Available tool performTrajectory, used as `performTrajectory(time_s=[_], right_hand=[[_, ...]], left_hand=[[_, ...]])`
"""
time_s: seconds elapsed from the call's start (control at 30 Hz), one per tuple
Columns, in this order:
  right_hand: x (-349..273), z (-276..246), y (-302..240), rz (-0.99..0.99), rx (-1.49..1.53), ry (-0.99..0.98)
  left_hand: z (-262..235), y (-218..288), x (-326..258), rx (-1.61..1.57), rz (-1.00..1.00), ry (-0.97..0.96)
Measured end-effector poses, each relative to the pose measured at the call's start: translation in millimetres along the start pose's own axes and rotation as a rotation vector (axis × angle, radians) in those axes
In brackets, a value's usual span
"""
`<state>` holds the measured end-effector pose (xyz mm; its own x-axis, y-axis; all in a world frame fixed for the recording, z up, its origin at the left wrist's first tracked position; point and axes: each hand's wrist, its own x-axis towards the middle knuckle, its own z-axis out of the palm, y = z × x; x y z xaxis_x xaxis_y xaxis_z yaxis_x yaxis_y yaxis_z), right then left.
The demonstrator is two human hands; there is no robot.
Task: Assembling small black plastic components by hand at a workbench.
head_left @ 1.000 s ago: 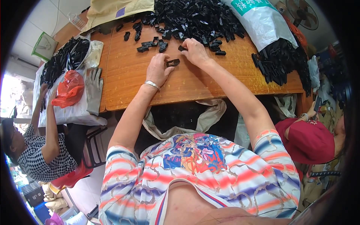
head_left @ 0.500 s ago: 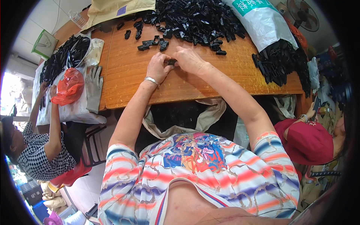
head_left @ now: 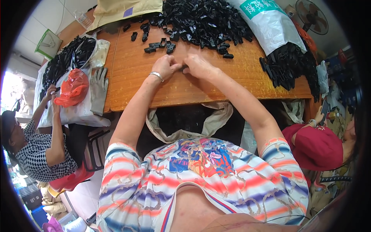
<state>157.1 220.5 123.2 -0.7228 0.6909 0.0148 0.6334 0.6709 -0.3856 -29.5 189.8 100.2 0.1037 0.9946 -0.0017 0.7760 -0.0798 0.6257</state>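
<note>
My left hand (head_left: 166, 67) and my right hand (head_left: 200, 66) meet over the wooden table (head_left: 135, 85). Between their fingertips is a small black plastic piece (head_left: 183, 69), mostly covered by the fingers. Both hands look closed in a pinch on it. Just beyond them lie several loose black plastic pieces (head_left: 160, 46), and farther back spreads a big heap of similar black pieces (head_left: 205, 23).
At the far right a white sack (head_left: 266, 23) spills long black parts (head_left: 286, 67). On the left are a red plastic bag (head_left: 73, 87), a grey glove (head_left: 99, 91) and more black parts (head_left: 67, 58). A co-worker (head_left: 42, 150) sits left; a person in a maroon top (head_left: 315, 147) is right. An open cloth bag (head_left: 170, 135) hangs below the table edge.
My fingers have shifted around the small black piece, which is now more hidden. My right hand has turned and moved slightly right. The co-worker on the left has raised their head.
</note>
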Motion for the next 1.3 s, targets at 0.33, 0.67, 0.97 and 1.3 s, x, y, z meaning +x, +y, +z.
performTrajectory(time_s=[0.33, 0.67, 0.97, 1.3], right_hand=[[-143.1, 57.3, -72.6, -0.294, 0.213, -0.05], [-49.9, 0.5, -9.7, -0.133, 0.198, 0.481], [52.9, 5.4, 56.7, 0.258, -0.329, 0.442], [49.2, 1.2, 43.8, 0.273, -0.355, 0.392]], left_hand=[[-4.0, 2.6, 30.0, 0.245, 0.01, 0.466], [3.6, -5.1, 17.9, 0.013, 0.118, 0.496], [0.6, 4.0, 11.4, 0.151, 0.184, 0.394], [-1.9, 11.9, 20.3, 0.112, 0.12, 0.291]])
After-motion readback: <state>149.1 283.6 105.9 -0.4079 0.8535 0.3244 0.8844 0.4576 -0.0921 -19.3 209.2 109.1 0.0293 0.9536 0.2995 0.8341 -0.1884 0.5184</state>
